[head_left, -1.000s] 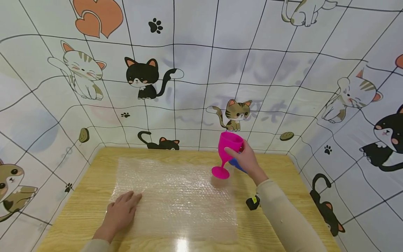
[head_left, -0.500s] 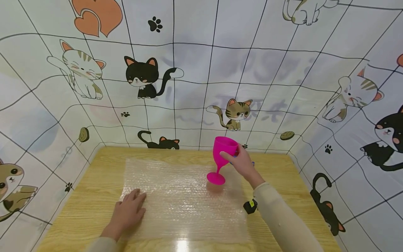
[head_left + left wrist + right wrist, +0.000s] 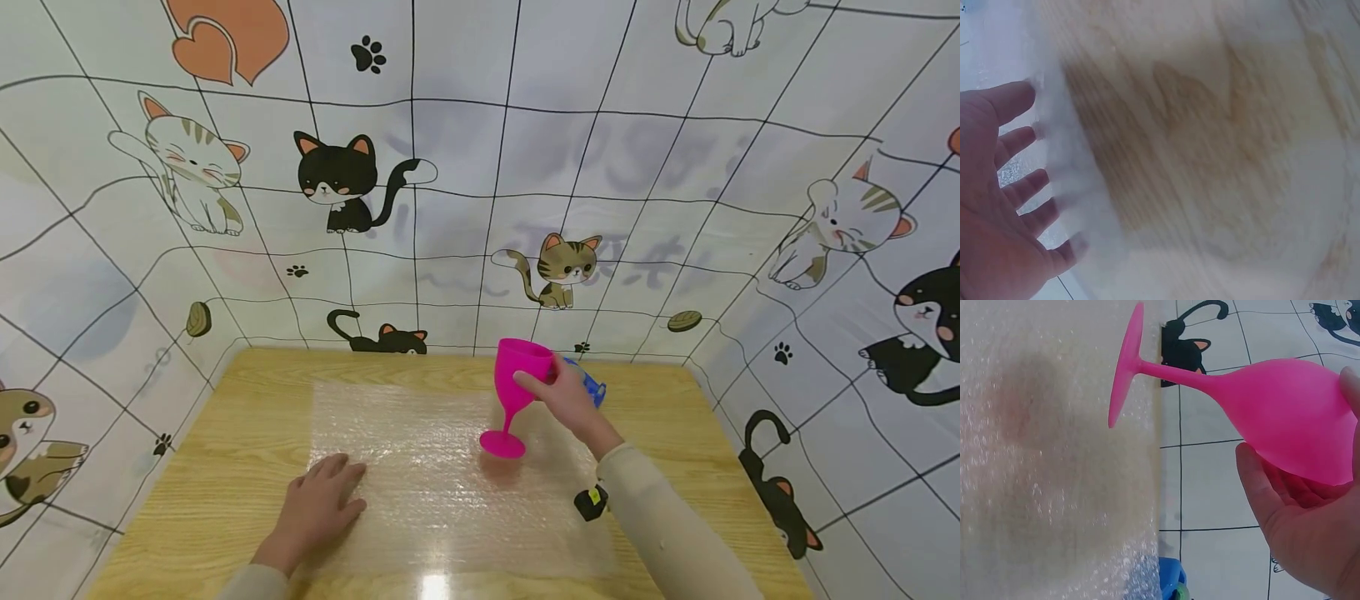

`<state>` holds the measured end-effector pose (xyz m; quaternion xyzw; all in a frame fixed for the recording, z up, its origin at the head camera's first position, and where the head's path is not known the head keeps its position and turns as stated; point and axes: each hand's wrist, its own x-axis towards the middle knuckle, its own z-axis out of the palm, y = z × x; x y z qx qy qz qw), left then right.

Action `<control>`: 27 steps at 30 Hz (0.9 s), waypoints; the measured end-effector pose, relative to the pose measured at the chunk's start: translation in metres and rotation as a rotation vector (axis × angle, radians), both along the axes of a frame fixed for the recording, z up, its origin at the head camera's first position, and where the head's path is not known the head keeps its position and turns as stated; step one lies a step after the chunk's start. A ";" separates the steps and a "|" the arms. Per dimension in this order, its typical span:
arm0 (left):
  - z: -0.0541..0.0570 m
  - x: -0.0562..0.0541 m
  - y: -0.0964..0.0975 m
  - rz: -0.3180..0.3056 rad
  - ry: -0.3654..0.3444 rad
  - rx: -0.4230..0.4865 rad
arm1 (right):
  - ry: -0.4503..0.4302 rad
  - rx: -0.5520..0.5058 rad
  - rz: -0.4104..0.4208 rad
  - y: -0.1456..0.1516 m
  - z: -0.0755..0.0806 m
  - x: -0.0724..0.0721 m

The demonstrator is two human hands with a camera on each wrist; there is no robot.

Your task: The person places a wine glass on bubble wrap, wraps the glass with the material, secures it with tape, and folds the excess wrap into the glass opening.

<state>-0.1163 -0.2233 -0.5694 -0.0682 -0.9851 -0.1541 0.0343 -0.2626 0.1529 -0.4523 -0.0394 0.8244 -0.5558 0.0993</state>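
A bright pink goblet (image 3: 510, 367) hangs upright, slightly tilted, above a clear bubble wrap sheet (image 3: 427, 492) on the table. My right hand (image 3: 576, 406) grips its bowl from the right, thumb on the near side. In the right wrist view the goblet's (image 3: 1279, 415) stem and foot stand out past the fingers, with the foot apart from the sheet. My left hand (image 3: 318, 507) rests at the sheet's left edge, fingers spread and relaxed. The left wrist view shows that hand (image 3: 988, 194) with fingers loosely extended and nothing in them.
A blue object (image 3: 592, 387), partly hidden behind my right hand, lies at the back right. A small black object with a yellow mark (image 3: 591, 504) sits near my right sleeve. Cat-patterned cloth walls (image 3: 457, 225) enclose the wooden table (image 3: 225, 433) at the back and sides.
The goblet in my right hand has moved left, nearer and lower over the sheet. My left hand and the bubble wrap have shifted right. The black object has moved slightly left and nearer.
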 end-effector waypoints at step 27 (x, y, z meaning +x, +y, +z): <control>0.013 -0.007 0.042 -0.131 -0.037 0.043 | -0.166 -0.012 0.079 -0.029 -0.039 0.024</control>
